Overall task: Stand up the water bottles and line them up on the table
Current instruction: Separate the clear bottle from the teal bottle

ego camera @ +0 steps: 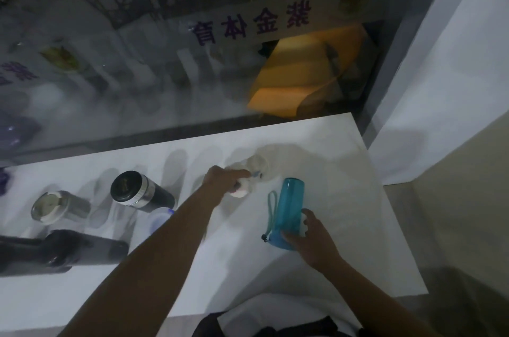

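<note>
On the white table (325, 141), left hand (227, 177) grips one clear plastic bottle (257, 165); right hand (314, 240) clasps one translucent teal bottle (289, 201). One black cylindrical flask (141, 191) and one steel tumbler (59, 206) stand at left.

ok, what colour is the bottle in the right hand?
The bottle is translucent teal-blue; clearest in the head view.
</note>
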Action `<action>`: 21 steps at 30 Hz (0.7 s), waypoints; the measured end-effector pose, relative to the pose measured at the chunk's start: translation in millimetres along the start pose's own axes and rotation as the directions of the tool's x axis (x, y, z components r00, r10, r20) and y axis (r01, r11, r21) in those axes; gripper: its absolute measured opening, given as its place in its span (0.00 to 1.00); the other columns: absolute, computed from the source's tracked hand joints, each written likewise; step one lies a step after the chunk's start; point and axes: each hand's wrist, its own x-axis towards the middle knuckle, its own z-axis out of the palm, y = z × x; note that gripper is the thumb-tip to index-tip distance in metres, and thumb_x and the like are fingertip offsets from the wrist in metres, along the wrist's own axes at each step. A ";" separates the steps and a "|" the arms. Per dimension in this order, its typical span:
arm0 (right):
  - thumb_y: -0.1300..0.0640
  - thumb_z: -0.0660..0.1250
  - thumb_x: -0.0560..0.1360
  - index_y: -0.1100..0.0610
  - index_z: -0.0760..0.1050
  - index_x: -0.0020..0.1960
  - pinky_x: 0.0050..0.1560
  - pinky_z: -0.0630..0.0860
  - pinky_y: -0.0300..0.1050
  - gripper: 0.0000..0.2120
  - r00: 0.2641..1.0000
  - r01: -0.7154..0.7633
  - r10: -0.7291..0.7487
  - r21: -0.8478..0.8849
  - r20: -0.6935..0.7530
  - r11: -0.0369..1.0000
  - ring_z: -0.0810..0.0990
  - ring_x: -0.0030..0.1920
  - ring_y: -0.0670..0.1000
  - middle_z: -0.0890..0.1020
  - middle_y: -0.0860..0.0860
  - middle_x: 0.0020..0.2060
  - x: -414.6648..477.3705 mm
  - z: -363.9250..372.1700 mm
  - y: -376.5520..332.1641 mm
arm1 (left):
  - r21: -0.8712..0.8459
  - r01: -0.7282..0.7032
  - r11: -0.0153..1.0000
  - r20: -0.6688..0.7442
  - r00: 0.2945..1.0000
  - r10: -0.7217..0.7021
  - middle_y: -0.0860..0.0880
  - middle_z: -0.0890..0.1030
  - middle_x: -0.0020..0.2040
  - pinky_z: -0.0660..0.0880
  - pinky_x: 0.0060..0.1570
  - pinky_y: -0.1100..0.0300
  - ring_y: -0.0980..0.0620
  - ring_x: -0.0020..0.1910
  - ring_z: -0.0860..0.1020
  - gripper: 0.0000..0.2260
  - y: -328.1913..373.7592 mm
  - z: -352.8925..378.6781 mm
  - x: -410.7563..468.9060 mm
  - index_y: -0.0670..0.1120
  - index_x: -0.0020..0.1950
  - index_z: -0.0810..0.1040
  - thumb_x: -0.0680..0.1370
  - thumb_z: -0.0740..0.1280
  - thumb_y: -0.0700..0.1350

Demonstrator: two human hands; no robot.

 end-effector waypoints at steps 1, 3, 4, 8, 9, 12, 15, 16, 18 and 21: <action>0.42 0.72 0.69 0.54 0.63 0.71 0.48 0.77 0.42 0.35 1.000 -0.003 0.002 -0.016 -0.008 1.000 0.77 0.48 0.47 0.75 0.49 0.52 1.2 1.7 -1.8 | 0.085 -0.042 0.995 -0.016 0.999 0.044 0.47 0.80 0.38 0.75 0.38 0.58 0.51 0.35 0.77 0.22 3.4 -8.7 -2.0 0.43 0.45 0.76 0.64 0.78 0.57; 0.36 0.70 0.66 0.52 0.62 0.71 0.52 0.79 0.51 0.40 1.000 -0.013 0.012 -0.048 -0.020 0.999 0.80 0.51 0.51 0.77 0.52 0.55 3.1 6.5 -2.9 | 0.189 -0.121 0.974 -0.001 0.992 0.124 0.45 0.81 0.45 0.80 0.41 0.56 0.47 0.42 0.80 0.26 8.4 -24.4 -4.0 0.44 0.50 0.76 0.61 0.78 0.58; 0.34 0.69 0.64 0.52 0.62 0.71 0.53 0.80 0.53 0.41 0.999 -0.026 0.024 -0.062 -0.023 0.998 0.80 0.51 0.52 0.78 0.52 0.55 4.2 9.1 -1.2 | 0.241 -0.152 0.959 0.003 0.988 0.156 0.46 0.80 0.48 0.81 0.44 0.54 0.46 0.45 0.80 0.29 11.0 -30.3 -4.7 0.44 0.53 0.75 0.60 0.78 0.58; 0.31 0.67 0.66 0.53 0.60 0.72 0.56 0.77 0.56 0.44 0.996 -0.084 0.083 -0.082 -0.018 0.993 0.80 0.55 0.55 0.77 0.54 0.58 3.8 18.8 0.3 | 0.604 -0.233 0.762 -0.022 0.951 0.309 0.47 0.71 0.55 0.76 0.48 0.55 0.46 0.48 0.74 0.32 20.8 -40.2 -6.9 0.49 0.63 0.72 0.63 0.76 0.57; 0.31 0.67 0.66 0.54 0.60 0.72 0.56 0.77 0.57 0.44 0.995 -0.094 0.093 -0.075 -0.020 0.993 0.79 0.56 0.56 0.77 0.55 0.58 4.0 20.7 0.8 | 0.648 -0.239 0.724 -0.020 0.944 0.329 0.47 0.69 0.56 0.74 0.47 0.55 0.46 0.47 0.73 0.33 21.5 -39.7 -5.6 0.50 0.65 0.71 0.64 0.76 0.56; 0.29 0.65 0.63 0.53 0.62 0.71 0.54 0.78 0.57 0.44 0.994 -0.105 0.104 -0.063 -0.027 0.992 0.80 0.52 0.54 0.78 0.53 0.54 6.0 26.7 4.8 | 0.682 -0.249 0.688 0.000 0.940 0.340 0.46 0.68 0.58 0.75 0.48 0.54 0.45 0.48 0.74 0.35 18.4 -38.4 2.4 0.52 0.67 0.69 0.63 0.76 0.55; 0.27 0.64 0.61 0.53 0.64 0.69 0.52 0.79 0.56 0.44 0.993 -0.113 0.112 -0.037 -0.031 0.993 0.81 0.50 0.52 0.79 0.51 0.52 7.2 31.8 10.0 | 0.654 -0.282 0.702 0.027 0.936 0.351 0.45 0.69 0.61 0.77 0.54 0.49 0.41 0.55 0.75 0.38 18.2 -40.5 8.2 0.54 0.70 0.66 0.64 0.77 0.54; 0.28 0.64 0.61 0.52 0.64 0.68 0.52 0.80 0.56 0.44 0.993 -0.116 0.116 -0.026 -0.027 0.993 0.81 0.49 0.51 0.79 0.51 0.52 7.1 33.0 11.1 | 0.634 -0.296 0.714 0.033 0.933 0.358 0.45 0.69 0.62 0.76 0.56 0.47 0.40 0.58 0.75 0.39 18.2 -41.0 9.4 0.54 0.71 0.64 0.64 0.78 0.53; 0.30 0.64 0.62 0.53 0.65 0.67 0.51 0.80 0.55 0.41 0.993 -0.118 0.117 -0.005 -0.017 0.993 0.81 0.48 0.51 0.79 0.51 0.51 5.3 34.7 9.5 | 0.599 -0.319 0.734 0.039 0.927 0.372 0.44 0.69 0.63 0.75 0.58 0.45 0.39 0.60 0.74 0.43 15.6 -40.5 10.4 0.56 0.73 0.60 0.64 0.79 0.52; 0.35 0.65 0.66 0.55 0.66 0.66 0.50 0.80 0.55 0.35 0.994 -0.110 0.110 0.016 -0.019 0.994 0.81 0.48 0.52 0.80 0.51 0.51 2.9 37.4 7.0 | 0.583 -0.344 0.736 0.031 0.915 0.402 0.44 0.69 0.63 0.76 0.57 0.43 0.39 0.59 0.75 0.48 9.4 -36.1 9.4 0.60 0.75 0.54 0.62 0.79 0.51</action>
